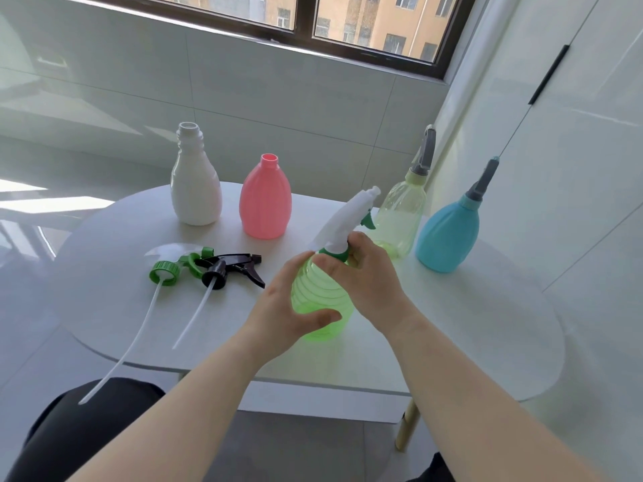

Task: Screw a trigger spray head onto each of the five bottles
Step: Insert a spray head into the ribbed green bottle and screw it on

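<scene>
My left hand [285, 304] wraps the ribbed body of a clear green bottle [322, 293] standing near the table's front middle. My right hand [365, 273] grips the green collar at its neck, under a white trigger head [348, 217] that points up and right. At the back stand a white bottle [195, 189] and a pink bottle [266, 200], both with open necks. On the right, a pale yellow-green bottle [402, 210] and a blue bottle [447, 234] each carry a grey spray head. Two loose heads lie at left: a green-and-white one [167, 269] and a black one [226, 269].
The round white table [469, 335] has its front edge close to my lap. Long white dip tubes [139, 339] from the loose heads reach toward and past that edge. A tiled wall and window stand behind, a white cabinet to the right.
</scene>
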The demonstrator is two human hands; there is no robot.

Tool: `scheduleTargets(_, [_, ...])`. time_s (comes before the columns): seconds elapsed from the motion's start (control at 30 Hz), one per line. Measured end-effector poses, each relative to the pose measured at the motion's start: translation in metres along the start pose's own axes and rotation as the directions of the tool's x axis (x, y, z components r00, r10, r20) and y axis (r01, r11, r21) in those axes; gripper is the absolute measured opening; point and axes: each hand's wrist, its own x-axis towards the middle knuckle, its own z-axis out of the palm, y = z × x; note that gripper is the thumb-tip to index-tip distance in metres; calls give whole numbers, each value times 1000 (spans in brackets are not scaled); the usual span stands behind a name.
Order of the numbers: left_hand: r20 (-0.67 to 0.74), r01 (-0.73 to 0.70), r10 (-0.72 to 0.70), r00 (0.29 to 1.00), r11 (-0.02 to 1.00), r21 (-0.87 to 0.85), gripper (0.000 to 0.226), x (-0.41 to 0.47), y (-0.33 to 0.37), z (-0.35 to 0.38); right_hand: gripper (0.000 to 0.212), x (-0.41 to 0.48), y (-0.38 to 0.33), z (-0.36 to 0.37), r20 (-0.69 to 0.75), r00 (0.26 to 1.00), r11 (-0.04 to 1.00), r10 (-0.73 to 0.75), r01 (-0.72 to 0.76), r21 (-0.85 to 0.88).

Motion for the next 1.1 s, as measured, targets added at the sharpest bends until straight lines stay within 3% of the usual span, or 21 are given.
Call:
scheduleTargets(0.1, [2,3,-3,1000,1000,-13,74,0,0,0,13,1,-5,-7,125,990,989,67,-82,122])
scheduleTargets(0.3, [10,1,-1,1000,999,-38,74,0,1,-1,16,3,-3,-11,232,971,954,55,-119,274])
scheduleTargets(0.47, [19,-2,3,1000,999,-38,73,0,1,0,22,0,0,-4,76,997,983,29,-42,180])
scheduleTargets(0.57, [110,7,1,994,998,-70,77,1,0,-6,17,-1,1,1,-17,1000,996,0,1,91])
scheduleTargets(0.67, [167,-5,24,986,994,-111,76,3,-4,-14,20,2,2,3,-24,1000,999,-20,21,37])
scheduleTargets(0.83, [96,-10,19,995,996,-89,73,2,-11,-9,16,2,3,-2,67,997,999,30,-31,21])
scheduleTargets(0.97, [103,2,7,995,996,-93,78,3,-14,-9,17,-3,2,-12,187,982,981,-4,-33,192])
scheduleTargets(1.1, [103,14,-5,995,996,-88,78,5,-12,-8,30,-3,2,-18,96,995,949,-40,8,316])
